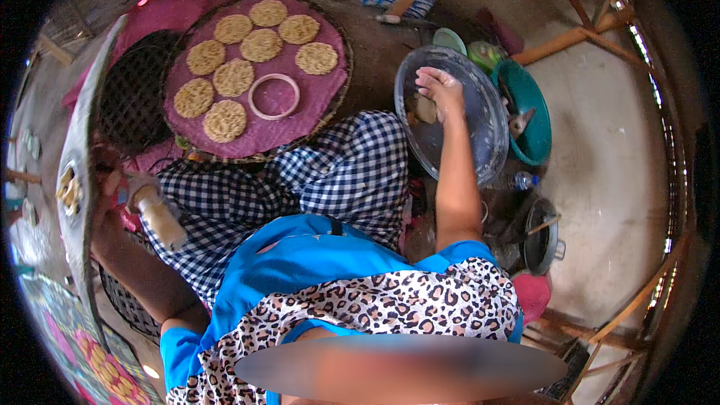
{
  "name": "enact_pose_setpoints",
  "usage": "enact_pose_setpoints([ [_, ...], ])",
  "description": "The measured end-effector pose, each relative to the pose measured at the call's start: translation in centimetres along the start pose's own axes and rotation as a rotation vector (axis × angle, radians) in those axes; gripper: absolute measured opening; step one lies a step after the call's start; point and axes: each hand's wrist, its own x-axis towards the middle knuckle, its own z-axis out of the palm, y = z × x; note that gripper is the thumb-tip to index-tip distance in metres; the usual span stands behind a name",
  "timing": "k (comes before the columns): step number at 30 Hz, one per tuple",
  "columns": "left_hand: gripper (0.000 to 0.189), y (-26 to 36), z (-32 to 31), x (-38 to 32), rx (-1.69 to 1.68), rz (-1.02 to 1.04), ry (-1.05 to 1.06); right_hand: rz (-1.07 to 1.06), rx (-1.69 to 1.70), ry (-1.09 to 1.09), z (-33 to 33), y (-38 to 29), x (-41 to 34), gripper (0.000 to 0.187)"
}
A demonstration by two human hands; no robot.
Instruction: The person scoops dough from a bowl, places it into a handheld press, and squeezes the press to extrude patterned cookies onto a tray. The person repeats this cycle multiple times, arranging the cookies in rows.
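My right hand [441,93] is over a large grey plastic basin [496,152], its fingers partly bent, close to a lump of dough [426,109]; whether it holds any is unclear. At the left, my left hand [111,177] is shadowed and blurred, near a clear container with pale contents [160,219] beside my checked cloth; its grip cannot be made out. Before me a round woven tray covered in pink cloth [275,138] bears several flat, lacy dough rounds [261,45] and a pale ring [274,97], which lies around bare cloth.
A green basin [540,135] stands right of the grey one, with a plastic bottle [526,181] and a metal pot [541,242] nearer me. A dark lattice-woven tray [135,95] is left of the pink cloth. Wooden poles [562,45] cross the right side.
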Motion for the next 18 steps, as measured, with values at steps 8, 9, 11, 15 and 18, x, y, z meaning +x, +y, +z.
enact_pose_setpoints([
  [8, 0.053, 1.6, 4.4, 1.3, -0.051, -0.031, -0.171, -0.482, -1.224, -0.24, -10.0, 17.9, 6.7, 0.036],
  [9, 0.053, 1.6, 5.5, 1.2, -0.121, -0.036, -0.141, -0.629, -1.188, -0.195, -10.0, 20.4, 7.0, 0.037],
  [11, 0.059, 2.2, 7.3, 1.5, -0.072, -0.103, -0.168, -0.776, -1.186, -0.268, -9.2, 23.1, 9.3, 0.034],
  [15, 0.063, 1.6, 10.4, 2.0, -0.096, -0.213, -0.282, -0.08, -1.215, -0.119, -7.8, 23.6, 10.2, 0.028],
  [18, 0.063, -0.1, 12.2, 1.8, -0.113, -0.232, -0.305, -0.043, -1.119, -0.086, -6.9, 20.9, 8.7, 0.029],
])
